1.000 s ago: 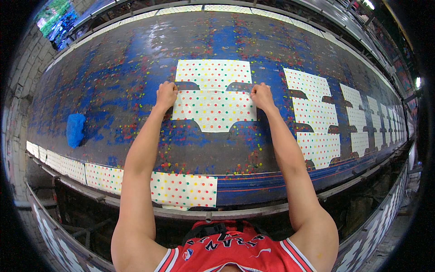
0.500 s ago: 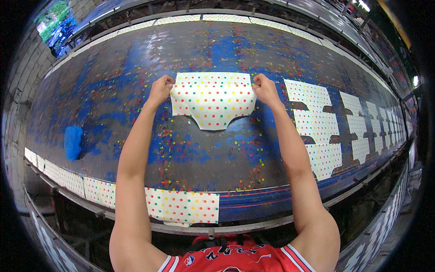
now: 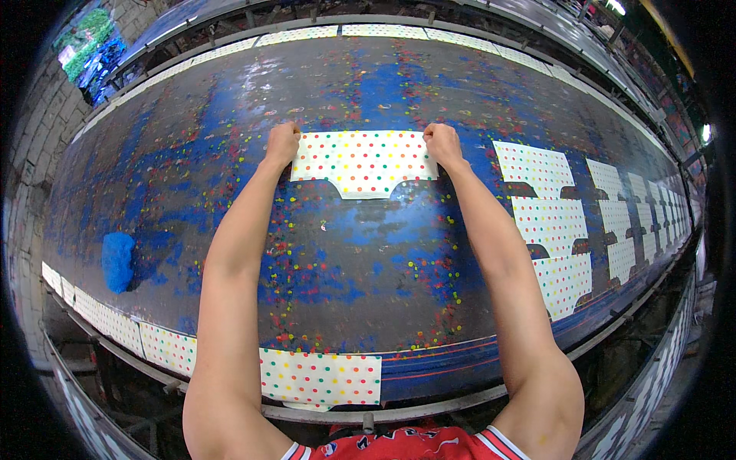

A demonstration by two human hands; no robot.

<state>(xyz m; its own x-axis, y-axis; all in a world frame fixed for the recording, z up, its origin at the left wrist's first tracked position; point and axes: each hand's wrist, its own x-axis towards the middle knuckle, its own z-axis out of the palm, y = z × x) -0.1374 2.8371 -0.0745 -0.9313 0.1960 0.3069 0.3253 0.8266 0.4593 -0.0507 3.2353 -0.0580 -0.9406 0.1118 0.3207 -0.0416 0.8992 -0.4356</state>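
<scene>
Between my hands stretches a white fabric panel (image 3: 364, 162) printed with red, yellow, green and orange dots, cut with a narrow tab at its near side. My left hand (image 3: 284, 143) pinches its upper left corner. The upper right corner is gripped by my right hand (image 3: 443, 144), fingers closed. The panel looks flat, on or just over the long dark table (image 3: 360, 284), whose surface is stained with blue paint and coloured dots.
On the right, several matching dotted panels (image 3: 548, 226) lie in rows. A blue lump, perhaps a sponge (image 3: 118, 262), sits at the left. Dotted fabric strips (image 3: 322, 377) run along the near edge, beside a metal rail (image 3: 429, 414). More strips (image 3: 383, 31) line the far edge.
The panel, bulging before, is now flatter and drawn taut, its near tab farther from me. Both hands still grip its corners. My view has shifted slightly.
</scene>
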